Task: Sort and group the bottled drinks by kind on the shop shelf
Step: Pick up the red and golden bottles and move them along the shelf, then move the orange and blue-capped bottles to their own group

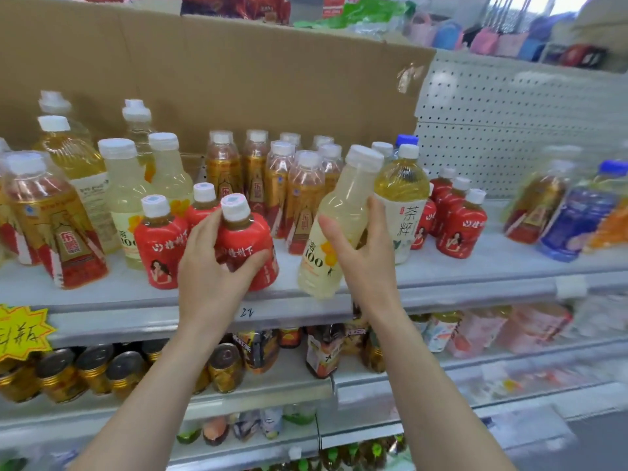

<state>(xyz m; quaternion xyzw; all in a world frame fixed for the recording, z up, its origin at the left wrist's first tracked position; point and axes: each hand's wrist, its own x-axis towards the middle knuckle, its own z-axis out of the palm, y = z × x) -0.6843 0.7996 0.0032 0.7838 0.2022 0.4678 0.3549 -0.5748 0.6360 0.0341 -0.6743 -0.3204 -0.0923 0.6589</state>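
A brown cardboard sheet (238, 79) stands behind the upper shelf (475, 277), which carries mixed bottled drinks. Gold-labelled bottles (282, 185) crowd the back middle, and two pale yellow bottles (125, 198) stand at the left. A tall tea bottle (404, 198) stands right of centre, and small red bottles (455, 226) are grouped just beside it. Cans (91, 372) line the shelf below. The right hand (370, 263) grips a pale yellow bottle (339, 205), tilted with its cap leaning right and its base at the shelf's front edge. The left hand (207, 266) wraps fingers and thumb around a red-labelled bottle (248, 239) standing upright near the shelf front, touching another red one (159, 243) on its left.
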